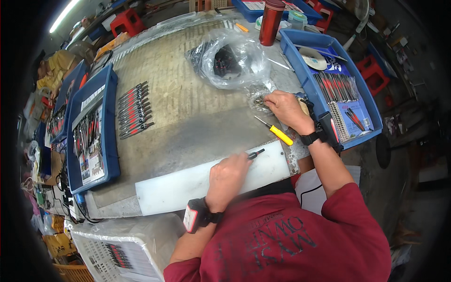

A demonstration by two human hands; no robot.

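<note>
My left hand (229,181), slightly blurred, is closed around one end of a slim black pen-shaped piece (256,153). The piece's pointed end sticks out to the right above a white board (174,190). My right hand (285,108) reaches to a small clear bag of tiny metal parts (259,98), its fingertips pinched together there. Whatever lies between those fingertips is too small to make out. Just below that hand, a screwdriver with a yellow handle (281,135) rests on the table. Several red-and-black pen-shaped pieces (135,110) lie in a column on the left of the table.
A large open clear plastic bag (232,58) holds dark parts. Blue trays with similar pieces stand at the left (112,155) and right (371,134). A red flask (271,23) stands at the back. A white plastic basket (89,242) sits below the table's near left edge.
</note>
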